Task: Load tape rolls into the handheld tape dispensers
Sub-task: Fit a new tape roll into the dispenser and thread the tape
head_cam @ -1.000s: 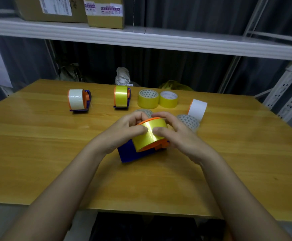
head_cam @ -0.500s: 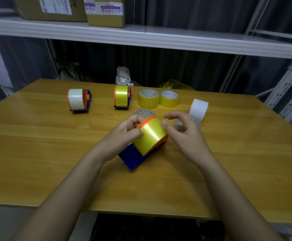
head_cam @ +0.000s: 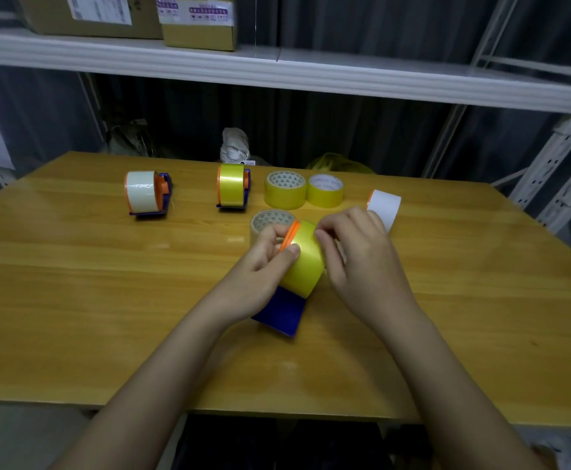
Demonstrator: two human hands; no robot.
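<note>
Box labels (head_cam: 196,13) blurred, unreadable

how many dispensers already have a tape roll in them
3. White-roll dispenser at far left, yellow-roll dispenser at far centre, held dispenser in both hands near the middle. The white roll at right may sit in another; its base is hidden.

Dim room, soft overhead glare on table (head_cam: 73,283); wide-angle bowing at edges, slight blur.

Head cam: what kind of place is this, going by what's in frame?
Probably a stockroom or packing area. Labelled cardboard boxes sit on a white metal shelving rack behind a wooden table, and loose tape rolls lie beside loaded tape dispensers.
</note>
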